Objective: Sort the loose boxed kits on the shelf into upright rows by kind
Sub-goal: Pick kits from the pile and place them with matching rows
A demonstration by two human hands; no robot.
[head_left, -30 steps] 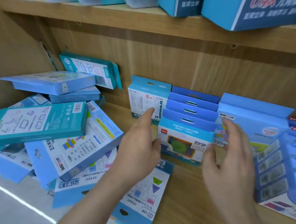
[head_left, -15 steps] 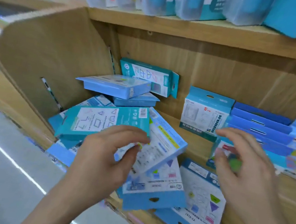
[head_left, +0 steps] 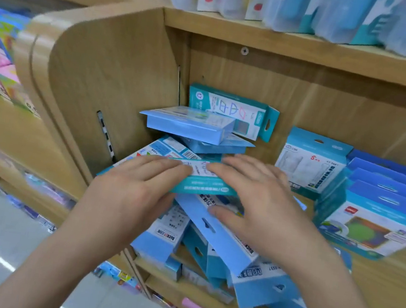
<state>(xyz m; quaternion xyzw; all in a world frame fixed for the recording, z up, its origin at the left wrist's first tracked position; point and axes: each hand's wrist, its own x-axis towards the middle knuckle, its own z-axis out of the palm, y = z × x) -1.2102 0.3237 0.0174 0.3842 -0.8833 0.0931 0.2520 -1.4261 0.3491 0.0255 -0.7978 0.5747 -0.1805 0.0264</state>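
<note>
Low on the wooden shelf [head_left: 387,287], light-blue boxes [head_left: 263,287] are overhanging the front edge. Mid-frame, the left grip [head_left: 136,186] is clasping the teal box [head_left: 204,189] atop them; the right grip [head_left: 262,205] is lying flat-fingered on it. Tugging it free is probably risking those boxes sliding floorward.

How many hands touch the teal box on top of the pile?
2: the left hand lies on the left half of the teal box, the right hand on its right half.
</note>
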